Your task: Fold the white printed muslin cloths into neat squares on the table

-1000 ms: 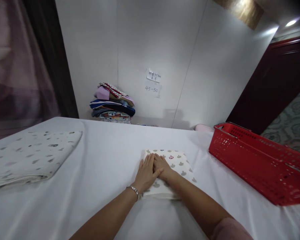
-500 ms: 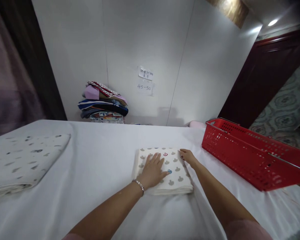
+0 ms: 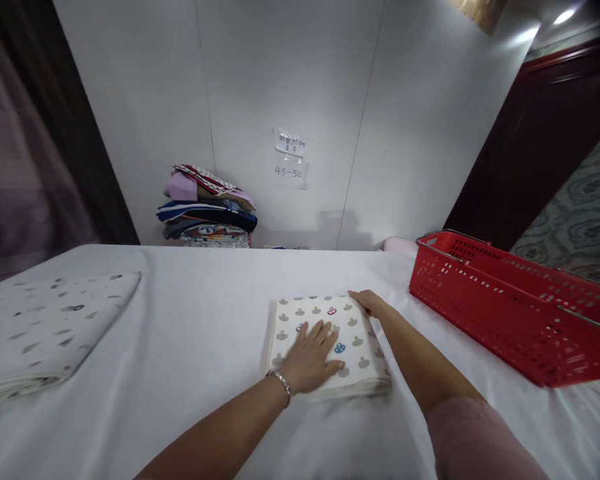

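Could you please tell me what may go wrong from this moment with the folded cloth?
The left hand lies flat on the folded mushroom-print cloth while the right hand is at its far right corner; pulling there could skew the layers. The white cover underneath is wrinkled, so it might drag along. The bracelet on the left wrist could perhaps snag the cloth.

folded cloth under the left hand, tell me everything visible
The folded cloth looks like off-white fabric, printed with grey mushroom-like shapes plus red and blue ones. Its near edge looks thick. It lies flat on the white table covering, the left hand spread on top, the right hand at its far right corner.
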`<state>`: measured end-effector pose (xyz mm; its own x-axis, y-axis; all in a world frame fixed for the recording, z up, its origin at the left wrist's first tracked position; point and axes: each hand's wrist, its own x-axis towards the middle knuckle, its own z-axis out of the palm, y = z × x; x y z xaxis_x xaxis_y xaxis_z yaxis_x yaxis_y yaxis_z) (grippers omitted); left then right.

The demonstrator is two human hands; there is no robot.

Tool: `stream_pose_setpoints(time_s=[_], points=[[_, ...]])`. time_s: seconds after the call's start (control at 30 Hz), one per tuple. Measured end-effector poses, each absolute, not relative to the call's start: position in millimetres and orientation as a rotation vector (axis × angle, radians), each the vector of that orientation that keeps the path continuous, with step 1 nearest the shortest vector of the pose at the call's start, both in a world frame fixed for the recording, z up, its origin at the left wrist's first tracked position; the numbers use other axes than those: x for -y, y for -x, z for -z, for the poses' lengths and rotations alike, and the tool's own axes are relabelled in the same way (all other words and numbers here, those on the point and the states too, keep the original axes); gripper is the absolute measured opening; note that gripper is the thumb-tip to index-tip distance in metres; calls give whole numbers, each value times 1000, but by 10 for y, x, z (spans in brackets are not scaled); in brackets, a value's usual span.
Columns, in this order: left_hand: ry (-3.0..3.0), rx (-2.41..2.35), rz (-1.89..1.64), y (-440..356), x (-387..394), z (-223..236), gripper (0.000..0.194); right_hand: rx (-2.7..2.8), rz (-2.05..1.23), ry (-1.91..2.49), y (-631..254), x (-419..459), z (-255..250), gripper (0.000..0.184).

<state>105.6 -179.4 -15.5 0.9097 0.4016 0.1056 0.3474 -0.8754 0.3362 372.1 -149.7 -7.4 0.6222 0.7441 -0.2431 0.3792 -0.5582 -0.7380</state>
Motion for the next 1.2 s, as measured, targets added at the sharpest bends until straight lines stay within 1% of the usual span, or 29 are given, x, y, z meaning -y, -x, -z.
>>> stream_pose_setpoints(time_s=[0.17, 0.27, 0.37, 0.5, 0.6, 0.67, 0.77, 0.9, 1.03, 1.13, 1.2], points=[[-2766, -563, -232, -1052, 1808, 146, 62, 956, -711, 2231, -3682, 1475, 211, 27], [-2774, -566, -213, -1052, 1815, 127, 63, 1032, -616, 2261, -3672, 1516, 214, 32], [-2774, -576, -197, -1051, 1819, 114, 63, 1163, -447, 2275, -3628, 1586, 117, 39], [-2772, -582, -216, -1050, 1821, 107, 61, 1451, -225, 2175, -3405, 1751, 61, 47], [-2771, -582, -231, -1052, 1825, 109, 63, 1791, -112, 2167, -3211, 1873, 130, 48], [-2768, -590, -239, -1052, 1828, 118, 63, 1920, -62, 2226, -3130, 1919, 161, 48], [-2770, -592, -267, -1047, 1829, 146, 64, 1936, -56, 2281, -3073, 1960, 150, 49], [-2771, -582, -315, -1042, 1826, 189, 64, 1929, -4, 2306, -3027, 2059, 170, 57], [-2767, -566, -328, -1050, 1823, 183, 63, 1876, -154, 2251, -3058, 2140, 241, 56], [-2745, -560, -302, -1030, 1830, 136, 58, 1669, -223, 2118, -3159, 2175, 255, 53], [-2728, -644, -361, -976, 1833, 102, 53, 1458, -255, 2063, -3238, 2236, 263, 54]])
